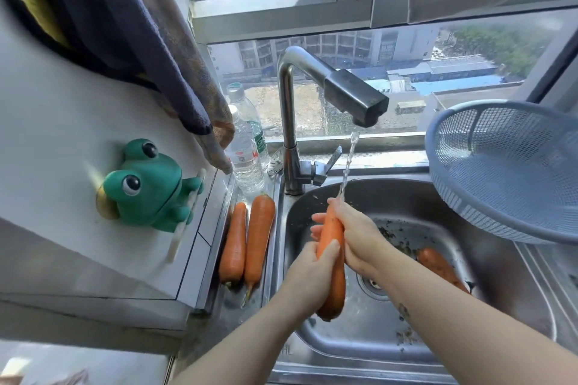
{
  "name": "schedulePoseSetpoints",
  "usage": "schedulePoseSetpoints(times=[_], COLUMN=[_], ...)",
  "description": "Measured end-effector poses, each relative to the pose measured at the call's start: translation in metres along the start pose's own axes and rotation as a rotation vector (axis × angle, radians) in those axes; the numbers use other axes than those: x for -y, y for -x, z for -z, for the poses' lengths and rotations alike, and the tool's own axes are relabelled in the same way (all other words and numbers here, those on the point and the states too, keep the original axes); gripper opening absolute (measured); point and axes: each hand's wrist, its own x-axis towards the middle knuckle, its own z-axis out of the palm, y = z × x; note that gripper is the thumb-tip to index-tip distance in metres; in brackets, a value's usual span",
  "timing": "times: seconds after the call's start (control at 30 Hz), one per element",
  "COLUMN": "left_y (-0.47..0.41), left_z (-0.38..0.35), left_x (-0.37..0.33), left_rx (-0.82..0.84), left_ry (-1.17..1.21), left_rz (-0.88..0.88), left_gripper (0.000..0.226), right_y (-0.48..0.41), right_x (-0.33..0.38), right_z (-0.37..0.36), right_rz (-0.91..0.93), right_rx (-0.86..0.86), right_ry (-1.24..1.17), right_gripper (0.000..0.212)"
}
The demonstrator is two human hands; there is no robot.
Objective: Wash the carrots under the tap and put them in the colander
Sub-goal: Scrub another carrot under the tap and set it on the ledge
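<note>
Over the steel sink (312, 341) I hold a long orange carrot (332, 237) upright under the running tap (356, 100). My left hand (308, 275) grips its lower half. My right hand (356, 237) wraps its upper half, where the water stream lands. Two more carrots (247, 241) lie side by side on the ledge left of the sink. Another carrot (438, 266) lies in the basin at the right, partly behind my right forearm. The blue plastic colander (506, 172) sits tilted at the sink's right rim; I see nothing inside it.
A green frog figure (150, 187) is stuck on the white wall at left. A clear water bottle (245, 150) stands behind the ledge carrots. Dark cloths (162, 50) hang above. Dirt specks lie in the basin near the drain (373, 284). The window runs behind the tap.
</note>
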Motion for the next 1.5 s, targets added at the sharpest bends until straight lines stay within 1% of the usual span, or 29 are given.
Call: schedulePoseSetpoints(times=[0.03, 0.1, 0.17, 0.23, 0.27, 0.33, 0.37, 0.43, 0.47, 0.5, 0.53, 0.6, 0.67, 0.73, 0.8, 0.83, 0.87, 0.93, 1.0, 1.03, 1.07, 1.13, 1.2, 1.23, 1.3, 1.37, 1.4, 1.5], left_y=[-0.001, -0.001, 0.001, 0.0, -0.001, -0.005, -0.005, -0.007, -0.008, -0.009, -0.01, -0.01, -0.009, -0.009, -0.01, -0.011, -0.012, -0.012, -0.01, -0.009, -0.008, -0.006, -0.004, -0.003, 0.0, 0.002, 0.004, 0.01], left_z=[0.001, 0.003, 0.0, -0.002, -0.002, 0.002, 0.005, 0.009, 0.011, 0.012, 0.012, 0.012, 0.013, 0.015, 0.019, 0.02, 0.02, 0.018, 0.014, 0.013, 0.014, 0.016, 0.019, 0.019, 0.015, 0.01, 0.007, 0.001], left_x=[0.0, -0.002, -0.004, -0.004, -0.005, -0.004, -0.006, -0.007, -0.007, -0.007, -0.006, -0.006, -0.009, -0.011, -0.014, -0.015, -0.015, -0.014, -0.013, -0.013, -0.013, -0.013, -0.012, -0.012, -0.01, -0.006, -0.004, 0.003], left_rx=[0.022, 0.07, 0.078, 0.043, 0.027, 0.039, 0.053, 0.09, 0.098, 0.101, 0.095, 0.043, 0.015, 0.028, 0.049, 0.053, 0.051, 0.03, 0.017, 0.019, 0.028, 0.043, 0.05, 0.049, 0.029, -0.005, -0.022, -0.061], left_ry=[0.005, -0.003, -0.076, -0.211, -0.254, -0.264, -0.245, -0.174, -0.152, -0.161, -0.208, -0.346, -0.418, -0.393, -0.374, -0.375, -0.38, -0.406, -0.432, -0.431, -0.425, -0.416, -0.428, -0.443, -0.507, -0.592, -0.626, -0.72], left_rz=[-0.008, -0.007, -0.04, -0.093, -0.109, -0.123, -0.114, -0.075, -0.057, -0.056, -0.076, -0.134, -0.177, -0.178, -0.16, -0.16, -0.163, -0.18, -0.188, -0.183, -0.175, -0.168, -0.16, -0.151, -0.145, -0.157, -0.165, -0.211], left_gripper=[0.059, 0.054, 0.044, 0.036, 0.032, 0.026, 0.027, 0.042, 0.049, 0.052, 0.048, 0.037, 0.034, 0.036, 0.037, 0.038, 0.037, 0.035, 0.033, 0.033, 0.034, 0.036, 0.038, 0.037, 0.035, 0.035, 0.036, 0.04], right_y=[0.003, 0.006, 0.005, 0.002, 0.001, 0.0, 0.001, 0.004, 0.005, 0.005, 0.005, 0.005, 0.004, 0.004, 0.005, 0.004, 0.004, 0.004, 0.003, 0.002, 0.002, 0.003, 0.004, 0.005, 0.006, 0.005, 0.005, 0.002], right_x=[-0.002, -0.006, -0.008, -0.008, -0.006, 0.001, 0.006, 0.018, 0.023, 0.026, 0.028, 0.028, 0.029, 0.033, 0.039, 0.041, 0.04, 0.036, 0.033, 0.033, 0.034, 0.038, 0.037, 0.033, 0.021, 0.008, 0.003, -0.006], right_z=[0.003, 0.01, 0.009, 0.008, 0.008, 0.012, 0.016, 0.026, 0.029, 0.031, 0.03, 0.025, 0.022, 0.026, 0.031, 0.032, 0.032, 0.026, 0.02, 0.02, 0.022, 0.027, 0.03, 0.028, 0.022, 0.017, 0.016, 0.013], right_rz=[0.024, 0.072, 0.111, 0.141, 0.14, 0.089, 0.044, -0.032, -0.044, -0.042, -0.031, 0.011, 0.029, -0.003, -0.037, -0.039, -0.024, 0.047, 0.1, 0.096, 0.072, 0.003, -0.031, -0.019, 0.053, 0.117, 0.136, 0.17], right_rx=[0.055, 0.093, 0.019, -0.067, -0.076, 0.003, 0.074, 0.2, 0.234, 0.248, 0.244, 0.181, 0.137, 0.197, 0.262, 0.267, 0.256, 0.182, 0.097, 0.09, 0.113, 0.178, 0.197, 0.184, 0.116, 0.034, -0.001, -0.126], right_ry=[0.005, 0.013, 0.08, 0.123, 0.108, 0.004, -0.054, -0.114, -0.114, -0.094, -0.055, 0.05, 0.103, 0.055, -0.01, -0.017, 0.007, 0.151, 0.266, 0.282, 0.275, 0.186, 0.099, 0.103, 0.196, 0.296, 0.332, 0.428], right_gripper=[0.02, 0.023, 0.021, 0.013, 0.01, 0.012, 0.017, 0.024, 0.027, 0.029, 0.028, 0.025, 0.023, 0.021, 0.025, 0.026, 0.023, 0.017, 0.021, 0.023, 0.021, 0.014, 0.016, 0.016, 0.018, 0.026, 0.026, 0.016])
